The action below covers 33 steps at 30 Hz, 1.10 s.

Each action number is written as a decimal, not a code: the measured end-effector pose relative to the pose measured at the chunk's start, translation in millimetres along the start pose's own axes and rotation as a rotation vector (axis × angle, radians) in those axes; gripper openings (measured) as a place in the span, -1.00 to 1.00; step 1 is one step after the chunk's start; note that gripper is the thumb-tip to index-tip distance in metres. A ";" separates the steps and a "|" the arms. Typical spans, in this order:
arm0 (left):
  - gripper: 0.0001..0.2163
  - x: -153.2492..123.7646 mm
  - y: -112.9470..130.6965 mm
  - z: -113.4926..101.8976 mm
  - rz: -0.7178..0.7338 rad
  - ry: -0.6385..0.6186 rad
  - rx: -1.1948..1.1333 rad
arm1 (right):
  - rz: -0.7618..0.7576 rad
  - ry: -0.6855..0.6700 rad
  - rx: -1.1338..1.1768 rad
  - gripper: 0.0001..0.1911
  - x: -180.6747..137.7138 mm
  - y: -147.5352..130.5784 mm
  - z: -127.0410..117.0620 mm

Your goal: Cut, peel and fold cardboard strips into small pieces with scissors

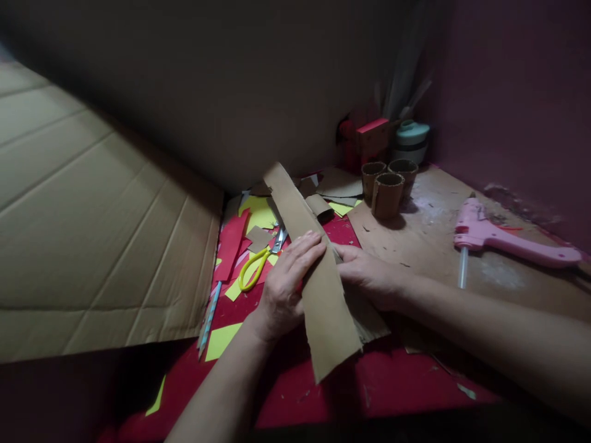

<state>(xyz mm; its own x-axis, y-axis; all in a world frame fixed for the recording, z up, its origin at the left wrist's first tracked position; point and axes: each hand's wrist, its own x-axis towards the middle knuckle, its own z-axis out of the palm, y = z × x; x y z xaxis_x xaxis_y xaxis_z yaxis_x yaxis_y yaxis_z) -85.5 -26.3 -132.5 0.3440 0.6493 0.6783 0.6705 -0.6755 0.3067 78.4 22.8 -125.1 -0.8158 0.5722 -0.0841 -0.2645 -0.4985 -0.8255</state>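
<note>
A long cardboard strip (325, 307) with a ragged near end is held up at a slant over the table. My left hand (289, 280) is closed on its left edge, fingers lying across the top face. From the right, my right hand (364, 271) grips the strip's other side; its fingertips are partly hidden behind the cardboard. A second cardboard piece (369, 323) shows beneath, under my right hand. Just left of the strip lie scissors (253, 269) with yellow handles, among paper scraps.
A large creased cardboard sheet (106, 234) rises at the left. A pink glue gun (512, 237) lies at right on a board (438, 234). Behind stand three cardboard cups (388, 197) and a teal-lidded container (412, 138). A striped pencil (210, 320) and yellow paper (222, 340) lie on the red table.
</note>
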 end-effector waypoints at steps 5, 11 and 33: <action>-0.62 -0.1 -4.7 -5.8 0.075 0.007 0.195 | 0.038 -0.017 -0.013 -0.39 -0.9 2.7 1.2; -0.60 -2.6 4.6 -6.3 0.205 -0.035 0.205 | -0.082 -0.086 0.060 -0.47 1.4 7.7 -0.8; -0.66 -4.9 4.2 -7.3 -0.045 -0.012 0.103 | 0.068 -0.096 -0.153 -0.58 2.0 -0.7 3.2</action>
<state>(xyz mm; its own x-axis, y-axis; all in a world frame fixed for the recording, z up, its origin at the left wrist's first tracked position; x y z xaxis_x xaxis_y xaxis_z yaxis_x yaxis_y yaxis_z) -89.1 -34.9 -129.6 0.3195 0.6828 0.6570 0.7492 -0.6066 0.2661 75.3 22.2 -122.9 -0.8763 0.4723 -0.0952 -0.1319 -0.4252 -0.8954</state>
